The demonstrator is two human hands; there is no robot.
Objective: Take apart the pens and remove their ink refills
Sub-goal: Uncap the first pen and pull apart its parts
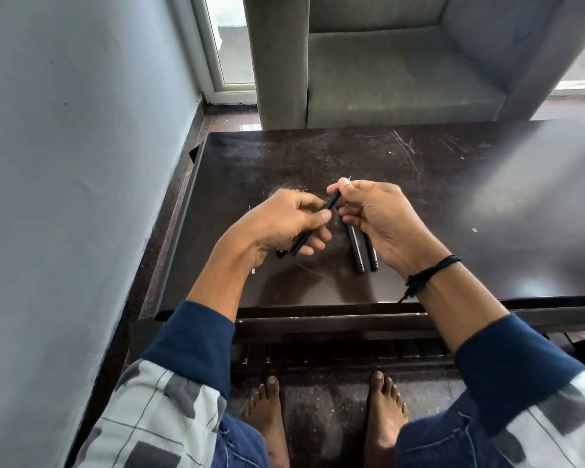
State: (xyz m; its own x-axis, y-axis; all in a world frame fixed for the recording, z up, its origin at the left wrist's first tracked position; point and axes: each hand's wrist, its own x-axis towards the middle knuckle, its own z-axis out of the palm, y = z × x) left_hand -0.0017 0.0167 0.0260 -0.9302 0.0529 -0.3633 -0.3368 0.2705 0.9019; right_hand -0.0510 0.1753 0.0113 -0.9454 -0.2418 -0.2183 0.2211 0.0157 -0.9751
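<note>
No lettering, brand, number or sign legible anywhere, whether on the black pens (355,248), the dark scratched surface (419,197) or the checked sleeves (169,410).

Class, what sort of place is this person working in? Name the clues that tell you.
Probably a home living room: a grey upholstered armchair stands behind a scratched dark low table, a glazed door fills the corner, and the person is barefoot.
</note>
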